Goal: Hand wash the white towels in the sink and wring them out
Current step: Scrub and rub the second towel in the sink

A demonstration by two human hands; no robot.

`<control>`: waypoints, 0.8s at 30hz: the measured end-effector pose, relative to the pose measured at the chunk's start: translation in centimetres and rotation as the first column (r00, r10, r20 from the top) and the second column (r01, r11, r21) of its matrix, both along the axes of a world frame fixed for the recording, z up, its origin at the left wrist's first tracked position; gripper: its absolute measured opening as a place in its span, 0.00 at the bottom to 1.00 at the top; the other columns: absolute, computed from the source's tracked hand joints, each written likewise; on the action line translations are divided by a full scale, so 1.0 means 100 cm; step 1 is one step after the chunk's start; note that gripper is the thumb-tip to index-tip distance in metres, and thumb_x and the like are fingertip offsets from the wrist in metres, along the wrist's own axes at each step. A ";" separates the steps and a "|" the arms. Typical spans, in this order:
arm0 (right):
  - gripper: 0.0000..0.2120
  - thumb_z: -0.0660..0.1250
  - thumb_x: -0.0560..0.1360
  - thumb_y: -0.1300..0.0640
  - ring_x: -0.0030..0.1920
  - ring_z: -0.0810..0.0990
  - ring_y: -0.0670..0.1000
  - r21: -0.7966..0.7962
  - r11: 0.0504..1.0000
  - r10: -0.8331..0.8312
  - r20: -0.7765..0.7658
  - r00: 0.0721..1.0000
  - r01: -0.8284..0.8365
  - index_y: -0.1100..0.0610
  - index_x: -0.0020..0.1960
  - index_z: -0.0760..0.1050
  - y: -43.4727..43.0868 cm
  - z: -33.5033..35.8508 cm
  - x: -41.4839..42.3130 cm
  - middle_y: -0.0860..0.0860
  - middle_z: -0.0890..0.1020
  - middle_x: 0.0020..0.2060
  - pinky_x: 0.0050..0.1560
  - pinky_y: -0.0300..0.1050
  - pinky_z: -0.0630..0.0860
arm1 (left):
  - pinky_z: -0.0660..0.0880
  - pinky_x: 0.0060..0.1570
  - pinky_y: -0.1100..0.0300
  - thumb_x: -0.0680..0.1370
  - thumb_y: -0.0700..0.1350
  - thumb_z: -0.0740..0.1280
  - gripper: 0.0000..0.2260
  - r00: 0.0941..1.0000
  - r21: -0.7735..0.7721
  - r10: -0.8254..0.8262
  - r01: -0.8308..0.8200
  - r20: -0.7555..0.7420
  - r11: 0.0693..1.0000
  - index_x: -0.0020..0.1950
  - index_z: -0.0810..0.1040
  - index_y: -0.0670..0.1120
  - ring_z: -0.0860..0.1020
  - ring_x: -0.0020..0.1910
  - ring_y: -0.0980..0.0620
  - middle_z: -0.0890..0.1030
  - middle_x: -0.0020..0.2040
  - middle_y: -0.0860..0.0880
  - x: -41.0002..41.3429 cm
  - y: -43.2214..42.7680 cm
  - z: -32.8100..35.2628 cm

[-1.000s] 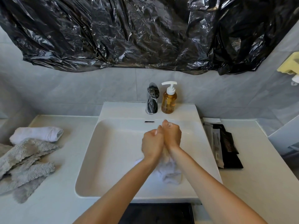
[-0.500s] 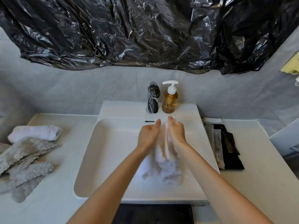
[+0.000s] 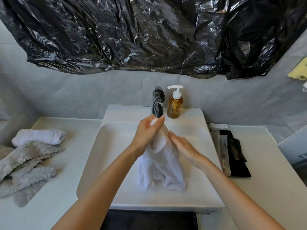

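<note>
A wet white towel (image 3: 160,168) hangs over the white sink (image 3: 106,156), its lower folds drooping to the basin floor. My left hand (image 3: 147,132) grips the towel's upper end, with a bit of cloth poking out near the fingertips just below the tap (image 3: 157,102). My right hand (image 3: 181,146) lies against the towel's right side lower down, fingers fairly straight and pressed to the cloth. A second white towel (image 3: 39,136), rolled, lies on the counter at the left.
Grey fluffy cloths (image 3: 25,165) are piled on the left counter. An amber soap pump bottle (image 3: 174,104) stands right of the tap. Dark sachets (image 3: 232,151) lie on the right counter. Black plastic sheeting (image 3: 149,34) covers the wall above.
Both hands were clenched together on the bunched towel; now the left hand has risen toward the tap and the right has slid down, stretching the towel out longer.
</note>
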State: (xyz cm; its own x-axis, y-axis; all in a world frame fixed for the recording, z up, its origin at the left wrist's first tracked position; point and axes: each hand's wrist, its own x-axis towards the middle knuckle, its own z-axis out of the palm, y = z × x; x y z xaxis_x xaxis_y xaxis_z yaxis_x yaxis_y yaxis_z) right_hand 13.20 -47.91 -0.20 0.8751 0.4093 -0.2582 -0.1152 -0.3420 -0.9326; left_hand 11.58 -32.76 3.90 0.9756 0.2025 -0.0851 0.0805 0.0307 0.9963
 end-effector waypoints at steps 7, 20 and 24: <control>0.29 0.60 0.77 0.40 0.45 0.81 0.51 -0.068 0.979 -0.196 -0.043 0.980 0.193 0.67 0.57 0.77 -0.034 -0.038 -0.008 0.60 0.83 0.46 0.44 0.41 0.75 | 0.62 0.29 0.67 0.81 0.50 0.64 0.19 0.983 0.087 0.131 -0.143 0.128 0.986 0.34 0.61 0.48 0.62 0.30 0.56 0.62 0.30 0.53 -0.001 0.018 0.016; 0.23 0.64 0.78 0.47 0.30 0.69 0.49 0.132 0.830 -0.557 0.117 0.823 0.543 0.53 0.27 0.65 0.059 0.028 -0.025 0.44 0.70 0.22 0.34 0.44 0.65 | 0.69 0.42 0.55 0.82 0.45 0.57 0.16 0.910 -0.029 0.342 -0.358 -0.234 0.933 0.35 0.69 0.45 0.71 0.37 0.46 0.74 0.34 0.47 0.007 -0.021 -0.008; 0.23 0.59 0.80 0.46 0.39 0.74 0.57 -0.069 0.797 -0.589 0.134 0.797 0.600 0.55 0.29 0.67 0.056 0.024 0.003 0.53 0.77 0.32 0.41 0.48 0.69 | 0.68 0.42 0.55 0.81 0.47 0.56 0.16 0.913 0.227 0.346 -0.298 -0.216 0.927 0.34 0.71 0.47 0.74 0.39 0.46 0.78 0.37 0.46 -0.011 -0.046 -0.014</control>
State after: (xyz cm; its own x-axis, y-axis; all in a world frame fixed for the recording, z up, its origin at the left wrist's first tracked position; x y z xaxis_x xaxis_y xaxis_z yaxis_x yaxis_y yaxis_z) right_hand 13.49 -42.28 2.18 0.9602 -0.2241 -0.1665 -0.2357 -0.3309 -0.9137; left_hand 10.49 -37.33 2.48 0.8066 0.5378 -0.2452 0.3419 -0.0861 0.9358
